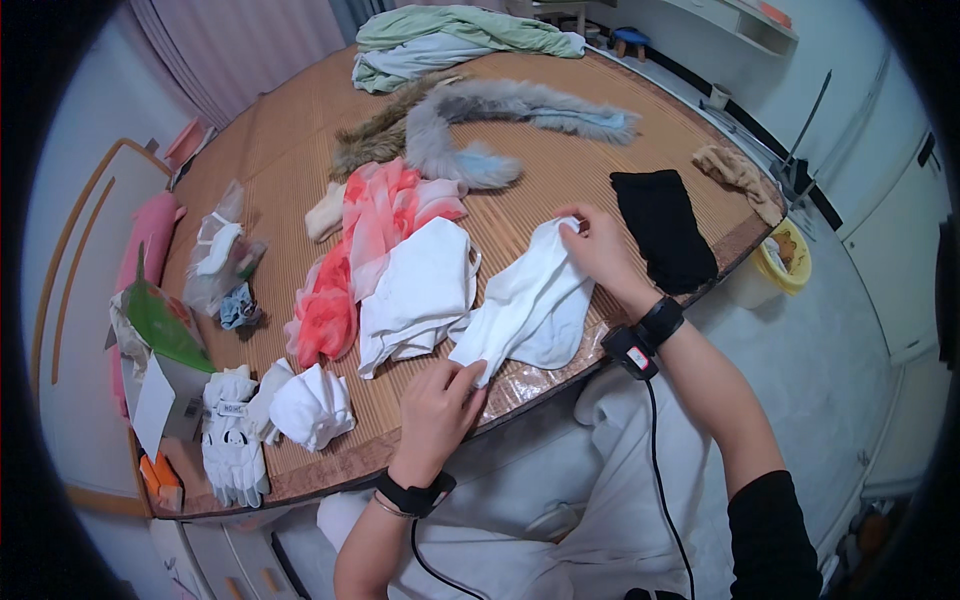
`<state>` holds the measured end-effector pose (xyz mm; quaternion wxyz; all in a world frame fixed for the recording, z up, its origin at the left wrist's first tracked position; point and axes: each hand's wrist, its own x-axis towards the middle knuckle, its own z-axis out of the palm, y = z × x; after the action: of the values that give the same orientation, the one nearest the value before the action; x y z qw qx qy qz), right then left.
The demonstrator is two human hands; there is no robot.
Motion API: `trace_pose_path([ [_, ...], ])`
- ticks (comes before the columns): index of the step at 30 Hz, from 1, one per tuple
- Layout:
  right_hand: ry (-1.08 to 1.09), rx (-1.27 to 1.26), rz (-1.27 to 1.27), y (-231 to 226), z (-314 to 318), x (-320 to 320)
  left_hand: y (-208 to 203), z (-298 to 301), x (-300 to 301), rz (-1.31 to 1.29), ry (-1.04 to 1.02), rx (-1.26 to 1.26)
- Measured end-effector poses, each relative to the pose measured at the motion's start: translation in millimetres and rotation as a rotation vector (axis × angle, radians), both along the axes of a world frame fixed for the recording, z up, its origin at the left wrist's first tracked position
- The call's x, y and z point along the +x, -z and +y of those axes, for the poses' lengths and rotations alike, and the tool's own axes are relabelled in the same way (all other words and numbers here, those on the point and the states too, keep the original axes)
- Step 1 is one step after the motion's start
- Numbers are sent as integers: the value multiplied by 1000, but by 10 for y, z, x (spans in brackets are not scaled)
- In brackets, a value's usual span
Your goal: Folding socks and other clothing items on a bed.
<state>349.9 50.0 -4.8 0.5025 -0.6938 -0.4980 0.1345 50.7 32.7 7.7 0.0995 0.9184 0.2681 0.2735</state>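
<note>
A long white sock (522, 280) is stretched slantwise over the front edge of the mat-covered bed. My left hand (438, 412) pinches its lower end, while the fingers of my right hand (602, 250) grip its upper end. Partly under it lies another white cloth piece (560, 325), perhaps the matching sock. Just left of these rests a folded white cloth (420, 290), which overlaps a sheer red and pink scarf (375, 215). To the right of my right hand, a black tube-shaped fabric piece (664, 228) lies flat.
White gloves (233, 435) and a bunched white cloth (312, 407) lie front left, beside a white box (165, 400). Farther back are a grey fur scarf (435, 130), a brown fur piece (370, 140) and a green blanket (450, 35). A yellow-rimmed bin (790, 262) stands right.
</note>
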Motion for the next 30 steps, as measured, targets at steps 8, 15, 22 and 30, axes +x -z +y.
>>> trace_pose_path([
  [8,-218,207,426,-187,25,-174,-211,-68,-266,-153,-90,31],
  [15,-358,109,611,-328,-35,-398,-250,-73,-487,-184,27,46],
  [22,-380,-11,599,-465,-74,-564,-189,-122,-578,-112,92,38],
  [30,-269,114,523,-298,46,-509,-134,-146,-638,-7,169,98],
])
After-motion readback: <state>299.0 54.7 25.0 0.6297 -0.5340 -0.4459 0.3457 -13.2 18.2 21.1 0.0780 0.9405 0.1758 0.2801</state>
